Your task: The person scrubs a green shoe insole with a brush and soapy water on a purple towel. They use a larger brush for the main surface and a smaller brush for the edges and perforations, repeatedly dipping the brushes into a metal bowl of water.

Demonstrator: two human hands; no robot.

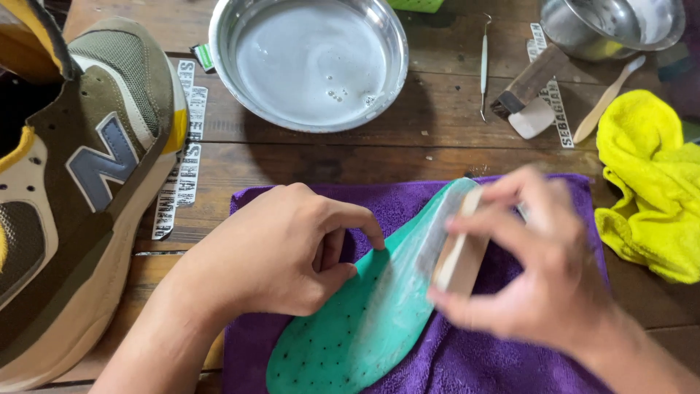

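Head view: one camera looks down on a wooden table (pixel 437 146), and I describe from the centre outwards.
Insole: a green insole (pixel 364 321) lies flat on a purple towel (pixel 408 204) in the lower middle of the frame, with its toe end pointing to the upper right.
Left hand: the left hand (pixel 270 252) rests on the insole's left edge, the fingers curled down and pressing it to the towel; it pins the insole but does not close around it.
Right hand: the right hand (pixel 532 270) is blurred, with the fingers closed around a small wooden brush (pixel 459 252) that lies on the upper part of the insole.
Step in hand: I judge this is the scrubbing of the insole, because the surface beside the brush looks wet and pale with foam.
Next move: in my opinion the heel end, which looks dry, calls for the brush, and the left hand must shift so the insole does not slide.
Upper middle: a metal bowl (pixel 310 58) holds soapy water.
Left side: an olive and brown sneaker (pixel 80 182) stands at the edge.
Right side: a yellow cloth (pixel 649 182) lies crumpled, well apart from the towel.
Upper right: a second metal pot (pixel 605 25), a thin metal pick (pixel 483 66) and a pale wooden-handled tool (pixel 605 98).
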